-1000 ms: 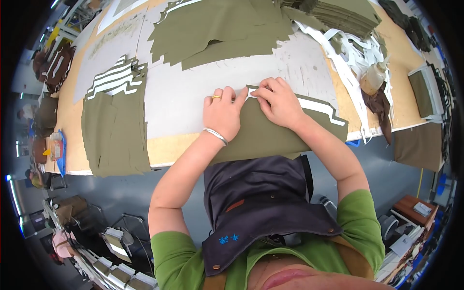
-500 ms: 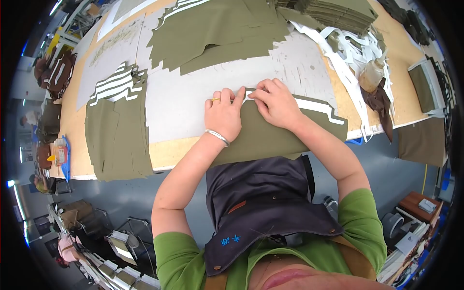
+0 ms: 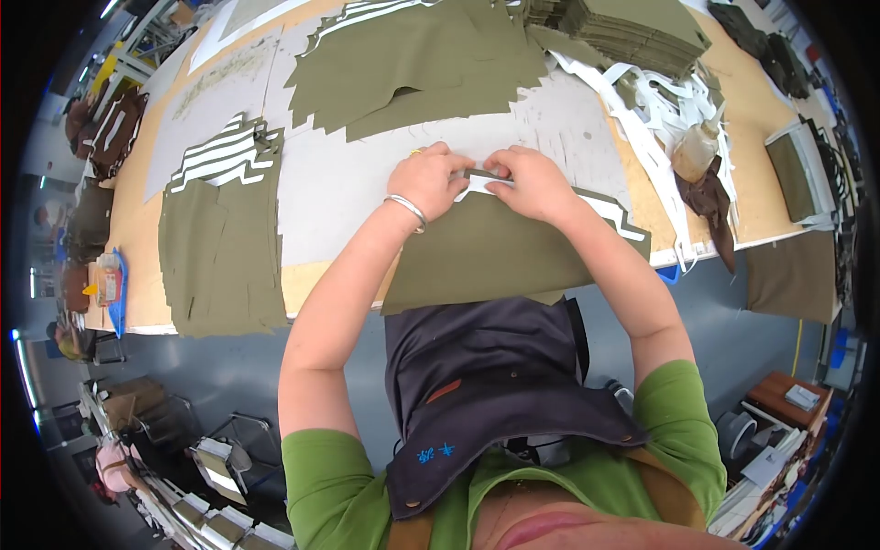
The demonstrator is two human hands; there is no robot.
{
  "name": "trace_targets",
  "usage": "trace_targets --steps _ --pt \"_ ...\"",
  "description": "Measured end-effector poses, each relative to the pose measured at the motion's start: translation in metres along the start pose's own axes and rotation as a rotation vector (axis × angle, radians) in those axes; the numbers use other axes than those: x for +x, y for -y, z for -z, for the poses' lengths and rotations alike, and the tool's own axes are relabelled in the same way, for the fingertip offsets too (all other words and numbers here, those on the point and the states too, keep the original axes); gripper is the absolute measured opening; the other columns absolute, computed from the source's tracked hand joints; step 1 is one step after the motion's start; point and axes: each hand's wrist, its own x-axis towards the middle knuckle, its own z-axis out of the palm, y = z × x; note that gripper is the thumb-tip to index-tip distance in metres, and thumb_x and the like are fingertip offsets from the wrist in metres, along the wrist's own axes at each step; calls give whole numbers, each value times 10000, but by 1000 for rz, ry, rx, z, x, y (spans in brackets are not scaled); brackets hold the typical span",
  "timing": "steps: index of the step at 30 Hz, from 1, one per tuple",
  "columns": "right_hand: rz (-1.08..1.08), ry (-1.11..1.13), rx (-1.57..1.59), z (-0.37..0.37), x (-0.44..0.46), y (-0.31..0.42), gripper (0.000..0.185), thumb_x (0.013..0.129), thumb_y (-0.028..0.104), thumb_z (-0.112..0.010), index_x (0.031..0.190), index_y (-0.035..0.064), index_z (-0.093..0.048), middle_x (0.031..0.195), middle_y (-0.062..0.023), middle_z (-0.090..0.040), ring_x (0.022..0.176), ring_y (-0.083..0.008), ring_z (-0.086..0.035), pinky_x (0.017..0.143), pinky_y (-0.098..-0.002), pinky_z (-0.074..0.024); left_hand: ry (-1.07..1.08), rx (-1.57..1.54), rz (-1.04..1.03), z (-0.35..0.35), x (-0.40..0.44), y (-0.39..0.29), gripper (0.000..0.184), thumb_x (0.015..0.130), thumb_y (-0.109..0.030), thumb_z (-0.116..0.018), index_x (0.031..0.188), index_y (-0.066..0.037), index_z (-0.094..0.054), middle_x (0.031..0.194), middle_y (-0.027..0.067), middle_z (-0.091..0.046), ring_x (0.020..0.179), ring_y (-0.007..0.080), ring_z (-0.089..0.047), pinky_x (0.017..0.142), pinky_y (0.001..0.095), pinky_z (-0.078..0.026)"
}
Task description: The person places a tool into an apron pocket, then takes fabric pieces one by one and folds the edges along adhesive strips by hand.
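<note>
An olive fabric piece (image 3: 495, 252) lies at the table's front edge, before my body. Along its upper edge runs a white strip (image 3: 610, 213), partly hidden by my hands. My left hand (image 3: 429, 181), with a ring and a bracelet, pinches the fabric's upper left corner between thumb and fingers. Just right of it, my right hand (image 3: 532, 183) grips the same edge, its thumb on the white strip. A short stretch of strip and olive edge shows between the two hands.
Olive pieces with white stripes (image 3: 225, 247) overlap at the left. A larger spread of olive fabric (image 3: 412, 69) lies at the back. White strips (image 3: 642, 137), a bottle (image 3: 694, 151) and brown cloth (image 3: 710, 206) are on the right, near stacked olive pieces (image 3: 632, 32).
My left hand has turned inward and its fingers have closed on the fabric corner. The fabric has shifted slightly left, and more white strip shows between my hands.
</note>
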Motion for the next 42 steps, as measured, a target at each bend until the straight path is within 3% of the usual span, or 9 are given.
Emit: trace_targets --steps 8,17,20,23,26,29,32,39,42 --pt "-50 171 112 10 7 1 172 826 114 -708 994 81 -691 884 -114 -659 855 -295 -640 776 -408 -513 -61 -221 -6 -7 0 9 189 810 -153 -753 994 -120 -721 902 46 -621 930 242 -605 826 363 -518" --pt "234 -28 -36 -6 -8 -10 162 877 107 -646 1027 117 -705 916 -80 -604 891 -289 -611 790 -400 -512 -63 -172 -69 -10 -7 15 159 827 -132 -740 986 -134 -731 908 23 -613 939 239 -583 833 355 -501" --pt "337 -93 -125 -7 -12 -14 180 837 91 -641 1001 121 -707 927 -62 -592 870 -272 -602 771 -378 -519 -144 -4 -184 -15 -15 15 193 831 -133 -688 1019 -155 -727 945 6 -614 970 217 -572 866 360 -471" --pt "465 -185 -332 -17 -16 -15 213 793 93 -631 993 123 -699 906 -46 -578 884 -247 -595 756 -350 -526 -296 518 -397 -18 -37 5 269 834 -149 -616 1083 -178 -712 1008 -9 -614 1001 192 -557 911 383 -427" --pt "492 -224 -315 -29 3 -8 219 765 96 -624 975 121 -680 902 -35 -575 904 -232 -590 750 -338 -532 -358 618 -320 -9 -42 16 322 832 -166 -566 1128 -159 -695 1068 -19 -613 1019 182 -546 915 398 -397" --pt "533 -220 -252 -45 29 3 169 791 107 -625 957 112 -659 914 -38 -577 910 -238 -589 754 -350 -535 -229 754 -104 0 -43 12 343 843 -151 -556 1162 -115 -677 1086 -10 -617 1017 186 -549 885 386 -403" --pt "544 -190 -271 -47 37 0 120 822 116 -633 940 105 -649 934 -42 -580 917 -244 -589 766 -361 -536 -274 759 -128 -19 -45 13 382 845 -156 -554 1209 -78 -644 1104 5 -619 1019 188 -550 872 377 -401" --pt "534 4 -258 4 11 -23 136 867 165 -665 993 116 -647 945 -46 -585 979 -258 -593 797 -389 -537 -308 797 -175 -23 -51 10 500 873 -135 -545 1369 -196 -559 1170 79 -622 1065 215 -555 947 400 -384" --pt "411 63 -295 41 -25 -44 158 876 185 -668 1027 140 -656 957 -34 -591 994 -249 -594 807 -386 -532 -154 742 -82 -15 -48 0 488 864 -132 -555 1350 -171 -571 1204 89 -616 1065 238 -561 950 413 -382"
